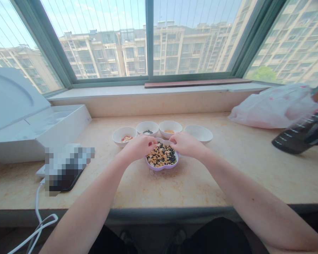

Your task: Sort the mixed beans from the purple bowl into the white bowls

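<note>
A purple-rimmed, lobed bowl (162, 168) holds mixed black beans, yellow beans and pale pieces. Over its upper left side is my left hand (140, 145), thumb and fingers pinched together; what they hold is too small to make out. My right hand (187, 144) is at the upper right rim with its fingers drawn together, their tips partly hidden. Behind stand several white bowls: one (117, 135) with reddish and pale nuts, one (155, 127) with black beans, one (178, 126) with yellow beans. In the rightmost white bowl (198, 134) only the pale inside shows.
An open white box (60, 128) stands at the left. Near it lie a blurred-out phone (71, 176) and a white cable (37, 204). A plastic bag (270, 107) and a dark bottle (294, 139) lie at the right. Windows rise behind the stone-look counter (175, 194).
</note>
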